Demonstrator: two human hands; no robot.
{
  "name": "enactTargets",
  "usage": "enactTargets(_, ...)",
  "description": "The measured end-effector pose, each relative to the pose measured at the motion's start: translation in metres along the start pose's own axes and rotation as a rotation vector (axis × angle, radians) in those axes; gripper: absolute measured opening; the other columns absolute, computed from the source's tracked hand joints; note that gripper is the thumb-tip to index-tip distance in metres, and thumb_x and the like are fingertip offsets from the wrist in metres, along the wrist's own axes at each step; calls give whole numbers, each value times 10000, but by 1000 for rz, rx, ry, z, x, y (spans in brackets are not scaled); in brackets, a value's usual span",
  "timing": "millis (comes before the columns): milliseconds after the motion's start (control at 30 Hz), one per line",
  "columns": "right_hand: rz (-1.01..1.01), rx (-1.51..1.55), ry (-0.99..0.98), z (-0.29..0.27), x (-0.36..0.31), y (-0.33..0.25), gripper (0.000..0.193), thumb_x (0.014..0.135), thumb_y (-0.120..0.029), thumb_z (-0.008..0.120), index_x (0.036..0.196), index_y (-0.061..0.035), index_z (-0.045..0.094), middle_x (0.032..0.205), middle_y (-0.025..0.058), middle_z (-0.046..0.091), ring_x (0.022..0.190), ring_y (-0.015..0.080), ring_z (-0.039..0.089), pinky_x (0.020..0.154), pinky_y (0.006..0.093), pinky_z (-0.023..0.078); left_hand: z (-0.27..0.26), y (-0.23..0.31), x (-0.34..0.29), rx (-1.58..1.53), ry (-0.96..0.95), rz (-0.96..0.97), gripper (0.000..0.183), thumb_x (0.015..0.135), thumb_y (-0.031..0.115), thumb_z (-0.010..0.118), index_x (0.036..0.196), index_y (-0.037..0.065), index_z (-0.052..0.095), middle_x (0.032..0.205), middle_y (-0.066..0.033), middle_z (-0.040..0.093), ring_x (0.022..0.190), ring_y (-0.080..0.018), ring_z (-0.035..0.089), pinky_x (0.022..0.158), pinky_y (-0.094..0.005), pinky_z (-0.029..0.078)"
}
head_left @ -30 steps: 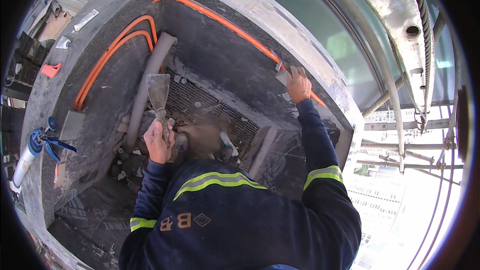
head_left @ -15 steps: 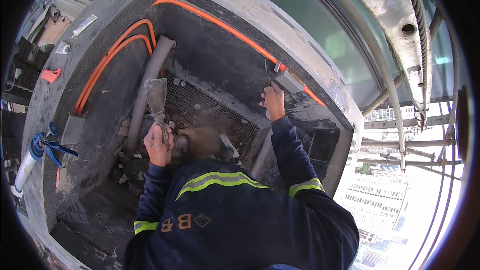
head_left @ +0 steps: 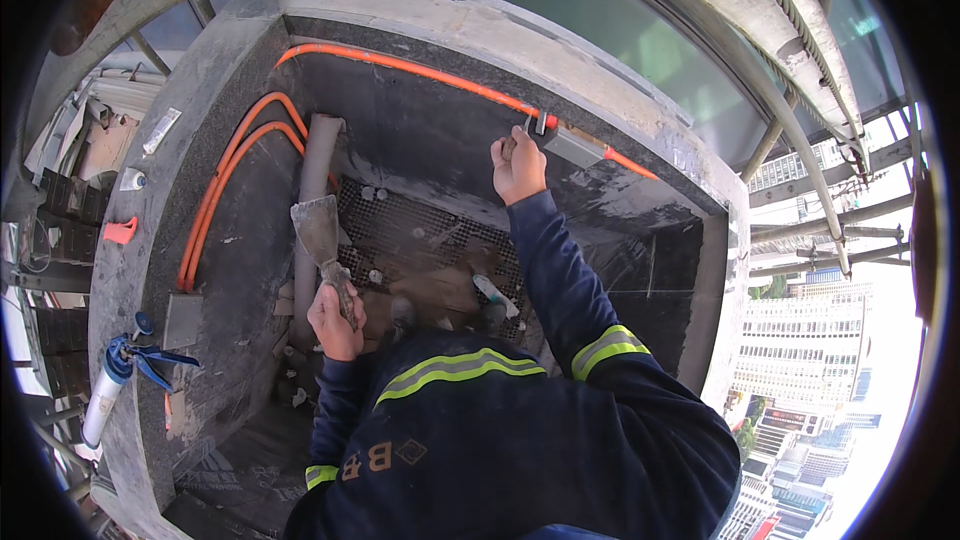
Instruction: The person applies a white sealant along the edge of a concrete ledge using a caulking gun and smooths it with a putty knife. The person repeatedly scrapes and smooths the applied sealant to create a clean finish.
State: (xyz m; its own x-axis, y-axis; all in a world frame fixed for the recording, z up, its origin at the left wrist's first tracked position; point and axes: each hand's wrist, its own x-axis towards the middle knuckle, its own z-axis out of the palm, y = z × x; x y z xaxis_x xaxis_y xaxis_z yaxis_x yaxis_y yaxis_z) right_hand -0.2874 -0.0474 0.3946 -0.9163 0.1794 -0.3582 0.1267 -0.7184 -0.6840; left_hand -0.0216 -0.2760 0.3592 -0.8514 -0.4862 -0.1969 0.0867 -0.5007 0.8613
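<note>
My left hand [head_left: 337, 320] is closed round the handle of a putty knife [head_left: 318, 225], its wide, dirty blade pointing up and away. My right hand [head_left: 519, 170] is closed on a thin-bladed tool, mostly hidden by the fingers. That hand is up against the far dark wall, just below an orange conduit [head_left: 410, 61]. Beside it on the right, a grey box [head_left: 574, 148] is fitted in line with the conduit, with a red connector [head_left: 549, 122] at its left end.
Two orange conduits [head_left: 222, 168] bend down the left wall beside a grey pipe [head_left: 319, 155]. On the left ledge lie a blue caulking gun [head_left: 112, 380] and a red plastic piece [head_left: 120, 231]. Mesh and rubble cover the pit floor. Scaffold poles [head_left: 800, 170] stand at right.
My right hand has moved left along the wall, its tool now by the conduit's red connector. The view has shifted. My left hand still holds the putty knife.
</note>
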Motion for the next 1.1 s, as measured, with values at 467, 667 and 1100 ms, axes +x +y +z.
enactTargets(467, -78, -92, 56, 29, 18, 26, 124, 947, -79, 647, 865, -81, 553, 708, -6, 540, 622, 123, 550, 689, 339, 509, -17, -1, 2, 27, -58, 11, 456, 1057, 418, 480, 919, -4, 587, 595, -18, 464, 462, -83, 405, 407, -230, 309)
enactTargets(667, -65, -123, 134, 61, 15, 37, 112, 943, -63, 649, 899, -67, 546, 748, 5, 554, 624, 123, 549, 675, 357, 507, -19, -1, -1, 16, -62, 13, 453, 1059, 415, 479, 917, -3, 583, 599, -16, 462, 465, -81, 408, 408, -230, 310)
enactTargets(1100, 48, -110, 82, 137, 23, 100, 116, 917, -59, 641, 953, 14, 557, 891, 101, 626, 679, 196, 608, 624, 358, 570, -47, -2, -14, -37, 8, 67, 448, 1054, 421, 492, 938, -2, 581, 644, -11, 480, 468, -85, 435, 396, -234, 323)
